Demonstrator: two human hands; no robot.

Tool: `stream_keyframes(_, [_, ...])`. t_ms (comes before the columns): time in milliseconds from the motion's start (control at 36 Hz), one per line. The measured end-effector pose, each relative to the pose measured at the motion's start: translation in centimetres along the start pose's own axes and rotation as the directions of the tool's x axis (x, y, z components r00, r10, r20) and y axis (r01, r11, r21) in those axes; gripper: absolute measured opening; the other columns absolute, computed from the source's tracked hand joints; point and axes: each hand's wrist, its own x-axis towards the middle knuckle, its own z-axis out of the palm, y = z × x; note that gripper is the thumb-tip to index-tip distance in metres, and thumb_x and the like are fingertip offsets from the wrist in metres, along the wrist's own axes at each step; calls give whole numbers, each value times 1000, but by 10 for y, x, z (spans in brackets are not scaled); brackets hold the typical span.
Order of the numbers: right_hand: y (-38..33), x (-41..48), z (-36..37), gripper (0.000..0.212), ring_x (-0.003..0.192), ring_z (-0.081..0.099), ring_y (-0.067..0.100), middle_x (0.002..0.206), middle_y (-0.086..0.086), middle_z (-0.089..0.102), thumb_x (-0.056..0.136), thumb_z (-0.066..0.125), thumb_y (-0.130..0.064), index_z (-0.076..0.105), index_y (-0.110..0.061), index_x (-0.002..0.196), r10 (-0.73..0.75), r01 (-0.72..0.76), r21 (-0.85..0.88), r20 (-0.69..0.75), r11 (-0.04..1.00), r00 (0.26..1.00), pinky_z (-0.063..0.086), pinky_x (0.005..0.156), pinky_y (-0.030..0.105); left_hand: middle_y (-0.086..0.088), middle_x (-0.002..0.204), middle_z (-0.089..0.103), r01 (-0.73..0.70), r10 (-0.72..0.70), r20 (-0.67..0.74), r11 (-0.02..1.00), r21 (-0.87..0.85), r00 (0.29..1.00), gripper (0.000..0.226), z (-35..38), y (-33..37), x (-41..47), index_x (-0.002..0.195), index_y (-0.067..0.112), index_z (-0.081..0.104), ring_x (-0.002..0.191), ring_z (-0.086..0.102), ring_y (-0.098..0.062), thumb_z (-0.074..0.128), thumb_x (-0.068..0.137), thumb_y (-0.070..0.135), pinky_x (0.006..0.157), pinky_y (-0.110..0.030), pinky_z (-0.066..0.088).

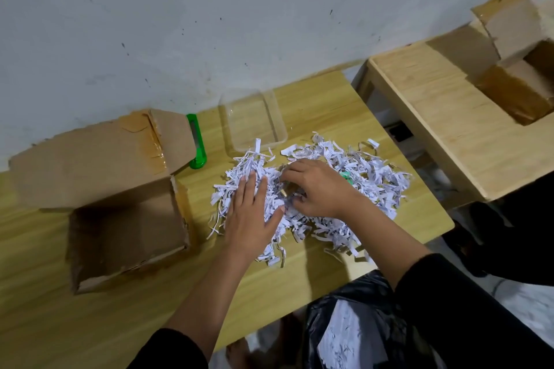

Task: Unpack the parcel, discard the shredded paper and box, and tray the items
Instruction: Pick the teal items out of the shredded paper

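A heap of white shredded paper (pixel 368 177) lies on the wooden table (pixel 60 323). My left hand (pixel 251 216) rests flat on the heap's left side, fingers spread. My right hand (pixel 317 189) is curled into the middle of the heap, fingertips around a small brass-coloured item (pixel 284 192); whether it is gripped is unclear. A green item (pixel 345 174) pokes out of the shreds beside the right hand. The open cardboard box (pixel 126 231) lies empty at the left. A clear plastic tray (pixel 253 120) stands behind the heap, near the wall.
A green utility knife (pixel 196 145) lies between the box flap and the tray. A black rubbish bag (pixel 353 326) holding shredded paper hangs open below the table's near right edge. A second wooden table (pixel 425 105) at the right carries another open cardboard box (pixel 515 69).
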Motion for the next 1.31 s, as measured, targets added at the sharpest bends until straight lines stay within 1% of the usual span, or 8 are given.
stream_keyframes(139, [-5, 7, 11, 25, 87, 60, 28, 91, 5, 67, 72, 62, -20, 69, -15, 95, -31, 32, -76, 19, 997, 999, 44, 74, 34, 4, 157, -13, -5, 4, -35, 999, -39, 999, 71, 5, -4, -4, 150, 22, 2, 144, -16, -14, 32, 94, 55, 119, -36, 2])
stream_keyframes(306, [-8, 7, 7, 21, 84, 61, 30, 84, 7, 69, 70, 68, -11, 70, -11, 91, -9, 8, -56, -28, 998, 1000, 45, 72, 37, 3, 157, -13, -10, 9, -29, 999, -48, 1000, 72, 5, -7, -6, 150, 22, 1, 144, -16, -13, 31, 94, 55, 119, -37, 2])
stream_keyframes(611, [8, -12, -27, 27, 87, 67, 31, 97, 14, 72, 82, 69, -14, 66, -7, 108, 344, -269, 265, -296, 926, 891, 55, 75, 45, 5, 157, -16, 12, -12, 3, 999, -51, 1000, 73, 5, -6, -6, 149, 24, -3, 143, -18, -13, 29, 93, 58, 118, -35, -2])
stream_keyframes(694, [14, -17, -33, 32, 87, 69, 23, 99, 15, 72, 78, 72, -9, 68, -5, 109, 463, -297, 437, -347, 849, 815, 56, 86, 37, 4, 156, -16, 13, -12, 6, 999, -43, 1000, 73, 5, -6, -4, 149, 23, -3, 143, -19, -13, 28, 93, 58, 117, -34, -4])
stream_keyframes(806, [14, -22, -40, 31, 84, 66, 8, 97, 7, 71, 75, 75, -7, 70, -5, 106, 600, -277, 631, -382, 725, 703, 49, 78, 5, 3, 156, -16, 15, -15, 5, 999, -35, 1000, 73, 6, -5, -4, 149, 22, -3, 143, -19, -14, 28, 94, 57, 118, -34, -3])
stream_keyframes(1000, [15, -27, -41, 24, 84, 70, 18, 89, 5, 71, 75, 76, -13, 71, -12, 98, 781, -138, 890, -296, 434, 549, 57, 78, 28, 3, 157, -15, 21, -21, -5, 999, -32, 1000, 72, 6, -5, -3, 150, 22, -2, 143, -17, -14, 29, 94, 56, 118, -35, -1])
stream_keyframes(1167, [13, -28, -35, 15, 68, 69, 9, 82, 9, 68, 82, 67, -7, 66, 0, 96, 886, 57, 990, -144, 133, 441, 58, 71, 24, 3, 157, -15, 29, -29, -5, 999, -23, 1000, 71, 6, -3, -2, 150, 22, -2, 143, -17, -14, 29, 94, 55, 117, -34, -1])
stream_keyframes(1306, [19, -27, -28, 15, 70, 68, 15, 80, 8, 64, 84, 64, -4, 63, -2, 99, 901, 77, 997, -44, 12, 431, 59, 73, 27, 3, 157, -13, 27, -28, -20, 999, -31, 999, 71, 7, -4, -2, 150, 21, 0, 144, -17, -14, 30, 94, 55, 118, -35, 0])
